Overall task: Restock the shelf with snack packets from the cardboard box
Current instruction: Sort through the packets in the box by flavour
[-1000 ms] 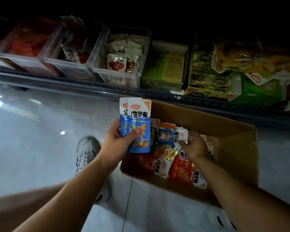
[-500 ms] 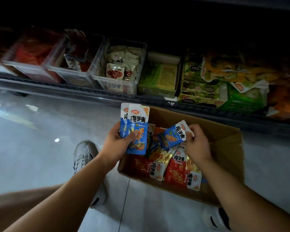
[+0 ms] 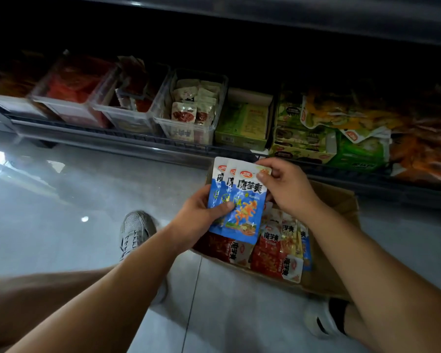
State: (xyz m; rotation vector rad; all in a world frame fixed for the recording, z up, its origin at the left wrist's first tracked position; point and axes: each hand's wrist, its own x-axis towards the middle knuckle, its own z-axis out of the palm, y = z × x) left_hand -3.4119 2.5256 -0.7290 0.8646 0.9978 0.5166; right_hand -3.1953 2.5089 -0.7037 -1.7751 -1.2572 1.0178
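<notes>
Half a second before, the right hand had held a single blue packet over the box, apart from the two in the left hand. That packet now lay on the front of the pile, so three blue packets (image 3: 241, 207) stood fanned and upright just above the cardboard box (image 3: 341, 210). The left hand (image 3: 199, 222) gripped the fan from its 8 o'clock side, thumb pressed across the front and fingers curled behind. The right hand (image 3: 289, 191) had come in from 3 o'clock and pinched the front packet's top right corner between thumb and fingertips. The view had also tipped up, showing more of the dark gap over the shelf (image 3: 112, 137). The fan's top edge sat close under the shelf's front rail at 12 o'clock, with only a thin strip of floor between them. Straight up from it stood a clear bin (image 3: 161, 115) of pale packets, its rim open to the dark gap. At 5 o'clock of the fan red packets (image 3: 267, 261) lay loose in the box, whose far wall rose at 3 o'clock, near the rail. Bare glossy floor (image 3: 61, 200) spread wide toward 9 o'clock, and a grey shoe (image 3: 135, 230) stood at 8 o'clock, beside the box's near corner.
</notes>
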